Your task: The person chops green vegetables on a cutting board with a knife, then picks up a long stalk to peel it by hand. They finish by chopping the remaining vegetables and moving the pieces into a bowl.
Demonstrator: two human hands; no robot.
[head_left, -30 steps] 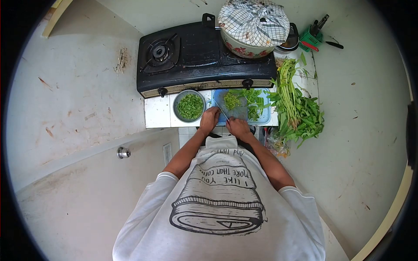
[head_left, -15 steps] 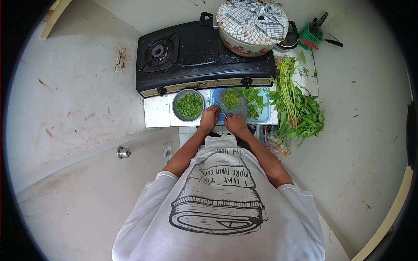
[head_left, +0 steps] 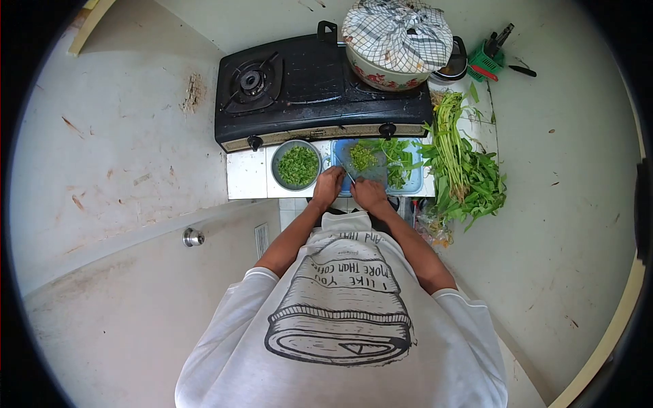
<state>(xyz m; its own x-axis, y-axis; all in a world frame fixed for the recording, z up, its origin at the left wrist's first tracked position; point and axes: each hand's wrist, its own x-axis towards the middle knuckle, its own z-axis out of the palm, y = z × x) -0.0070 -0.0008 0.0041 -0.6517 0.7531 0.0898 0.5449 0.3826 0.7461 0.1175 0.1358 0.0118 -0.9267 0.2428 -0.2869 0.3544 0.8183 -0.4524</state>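
My right hand (head_left: 369, 194) is closed round a knife (head_left: 349, 176), whose thin blade points up and left over the near edge of a blue chopping board (head_left: 416, 178). Close beside the blade, my left hand (head_left: 329, 185) has its fingers bent together at the board's left edge; whatever they pinch is too small to make out. Finely chopped greens (head_left: 362, 157) lie in a small heap on the board, with leafy stems (head_left: 399, 162) to their right. Left of the board stands a round grey bowl (head_left: 274, 178) containing chopped greens.
Behind the board is a black gas stove (head_left: 309, 88) bearing a flowered pot (head_left: 384, 80) wrapped in checked cloth. A large bunch of leafy greens (head_left: 469, 166) hangs over the counter's right edge. A green basket (head_left: 484, 62) of knives stands at the back right.
The view has shifted slightly. Both hands stay nearly in place, with the knife blade tilted a little differently between them.
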